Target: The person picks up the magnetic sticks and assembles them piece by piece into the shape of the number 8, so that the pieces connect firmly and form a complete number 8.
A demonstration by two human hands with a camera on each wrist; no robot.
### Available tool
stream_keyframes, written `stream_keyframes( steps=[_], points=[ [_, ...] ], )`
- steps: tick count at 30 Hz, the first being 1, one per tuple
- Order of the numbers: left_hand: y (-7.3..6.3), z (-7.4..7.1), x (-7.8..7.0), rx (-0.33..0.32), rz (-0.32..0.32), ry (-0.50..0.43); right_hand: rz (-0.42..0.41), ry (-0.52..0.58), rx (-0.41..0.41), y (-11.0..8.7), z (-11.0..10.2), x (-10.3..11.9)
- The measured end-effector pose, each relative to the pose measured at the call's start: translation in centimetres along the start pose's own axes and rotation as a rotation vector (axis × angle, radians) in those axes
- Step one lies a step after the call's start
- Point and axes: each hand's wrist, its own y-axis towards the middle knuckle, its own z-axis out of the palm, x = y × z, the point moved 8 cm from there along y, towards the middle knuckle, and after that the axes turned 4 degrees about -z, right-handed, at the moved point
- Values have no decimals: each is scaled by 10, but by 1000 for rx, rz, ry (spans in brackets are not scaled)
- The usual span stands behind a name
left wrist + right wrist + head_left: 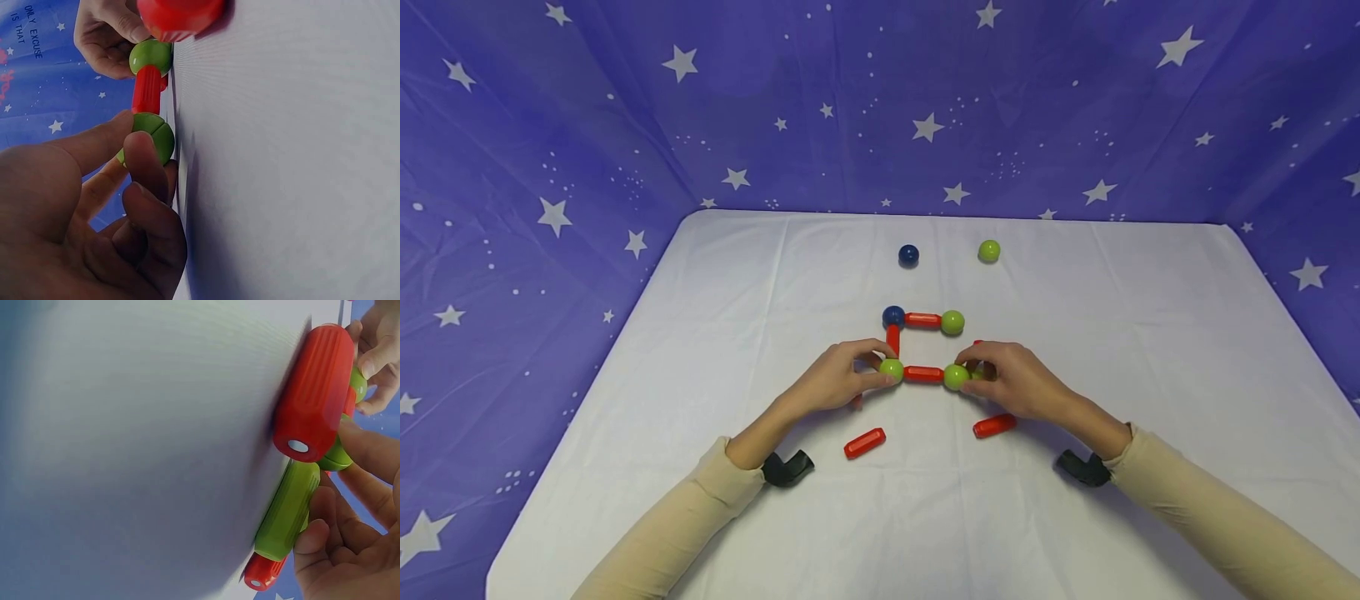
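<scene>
My left hand [842, 377] pinches a green ball [891, 371] between thumb and fingers. Opposite it, my right hand [1018, 379] pinches another green ball [957, 377]. Between the two balls lies a red magnetic rod [923, 374], its ends against both. From the left ball a second red rod [892, 341] runs back to a dark blue ball [892, 317]. There a third red rod [922, 320] leads right to a green ball [952, 322]. Close by the right fingers is a green rod [287, 512], mostly hidden by that hand in the head view.
Loose red rods lie nearer me, one [865, 442] at left and one [995, 426] below the right hand. Another red rod [856, 402] shows partly under the left hand. Farther back sit a blue ball [908, 255] and a green ball [989, 251]. A starry purple cloth surrounds the white table [1150, 333].
</scene>
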Motion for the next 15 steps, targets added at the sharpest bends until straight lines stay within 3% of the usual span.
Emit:
stream_keyframes(
  steps=[15],
  points=[
    [1,1,2,0,-11,-5,16,-8,0,0,-1,0]
  ],
)
